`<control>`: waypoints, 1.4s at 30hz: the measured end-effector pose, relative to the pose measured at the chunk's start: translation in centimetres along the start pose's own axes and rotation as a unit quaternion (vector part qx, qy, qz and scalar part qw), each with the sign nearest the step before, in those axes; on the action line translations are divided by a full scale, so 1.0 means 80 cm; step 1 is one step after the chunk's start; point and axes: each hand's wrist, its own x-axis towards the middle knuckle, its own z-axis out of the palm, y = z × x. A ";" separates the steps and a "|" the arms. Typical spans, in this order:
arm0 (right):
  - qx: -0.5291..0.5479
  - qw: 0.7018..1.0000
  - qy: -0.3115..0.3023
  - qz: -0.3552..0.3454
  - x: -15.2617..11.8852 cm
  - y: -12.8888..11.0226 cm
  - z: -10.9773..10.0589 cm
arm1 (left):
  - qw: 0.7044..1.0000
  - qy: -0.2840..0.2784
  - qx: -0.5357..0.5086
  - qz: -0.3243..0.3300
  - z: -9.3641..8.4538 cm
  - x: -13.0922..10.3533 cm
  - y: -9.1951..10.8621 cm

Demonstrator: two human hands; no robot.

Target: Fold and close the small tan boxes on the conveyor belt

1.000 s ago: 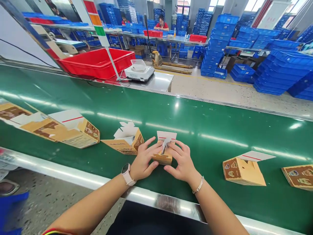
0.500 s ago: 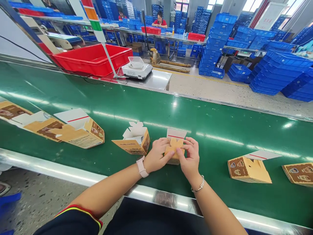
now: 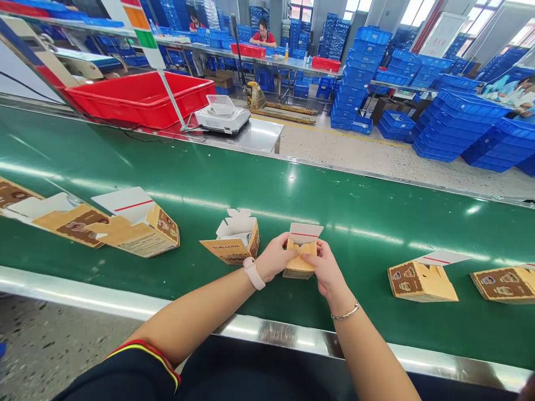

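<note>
A small tan cardboard box (image 3: 299, 271) stands on the green belt, its white lid flap with a red line raised at the far side. My left hand (image 3: 273, 258) grips the box's left side, thumb pressed on the folded top flaps. On the right side my right hand (image 3: 328, 269) holds it in the same way, its thumb also on the flaps. Just left of my left hand stands an open carton (image 3: 234, 245) with its flaps up and something pale inside, its kind unclear.
More cartons with raised lids (image 3: 140, 231) lie at the left of the green belt (image 3: 359, 206). Others (image 3: 422, 281) stand at the right. Beyond the belt are a red bin (image 3: 142, 103), a scale (image 3: 222, 118), a pallet jack (image 3: 259, 97) and stacked blue crates (image 3: 359, 78). A person (image 3: 263, 38) sits farther back.
The top flaps of the held box, which stood up between my hands, are now pressed down under my thumbs. My fingers have drawn in closer around its sides.
</note>
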 end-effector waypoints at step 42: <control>0.015 0.973 -0.186 -0.134 0.035 0.025 0.095 | 0.838 0.104 0.293 0.448 -0.114 -0.058 -0.044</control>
